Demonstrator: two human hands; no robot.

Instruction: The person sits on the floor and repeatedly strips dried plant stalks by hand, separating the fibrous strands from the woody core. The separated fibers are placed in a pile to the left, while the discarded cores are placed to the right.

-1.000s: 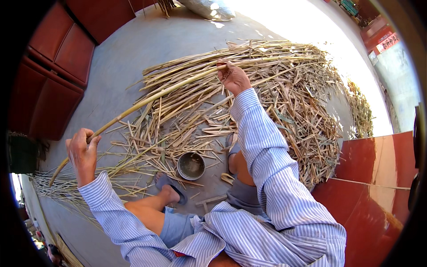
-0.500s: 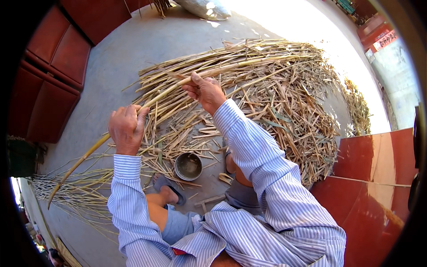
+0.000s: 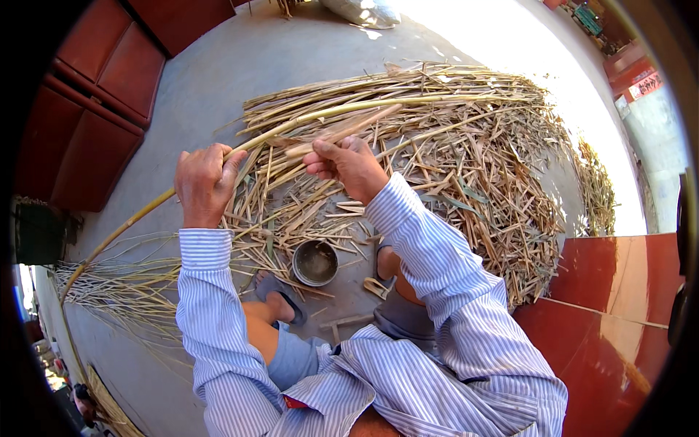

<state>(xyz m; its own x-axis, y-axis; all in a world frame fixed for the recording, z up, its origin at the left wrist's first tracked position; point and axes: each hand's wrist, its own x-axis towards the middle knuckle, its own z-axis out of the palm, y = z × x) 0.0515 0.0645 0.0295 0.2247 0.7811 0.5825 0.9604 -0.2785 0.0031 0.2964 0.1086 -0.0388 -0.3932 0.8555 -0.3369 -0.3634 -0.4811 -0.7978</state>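
My left hand (image 3: 206,183) is closed round a long, bent, yellowish reed stalk (image 3: 313,115). From my fist one end of the stalk runs down to the lower left, and the other reaches over the heap on the far right. Pinched between the thumb and fingers of my right hand (image 3: 355,169) is a dry, tan husk strip (image 3: 364,125), which lies just beneath the stalk and apart from it at my fingers. Beyond both hands lies a row of bare reed stalks (image 3: 320,99). A broad heap of dry husk pieces (image 3: 480,197) spreads to the right.
A round metal bowl (image 3: 315,263) stands on the grey floor between my feet. Thin branching stalks (image 3: 127,295) lie at left. Red padded furniture (image 3: 109,95) is at the far left, red boards (image 3: 604,291) at right. A pale sack (image 3: 364,10) sits at the back.
My right hand has come off the stalk and drawn slightly nearer and to the right, with a husk strip now separate in it. My left hand keeps its grip, and the stalk's lower end has risen.
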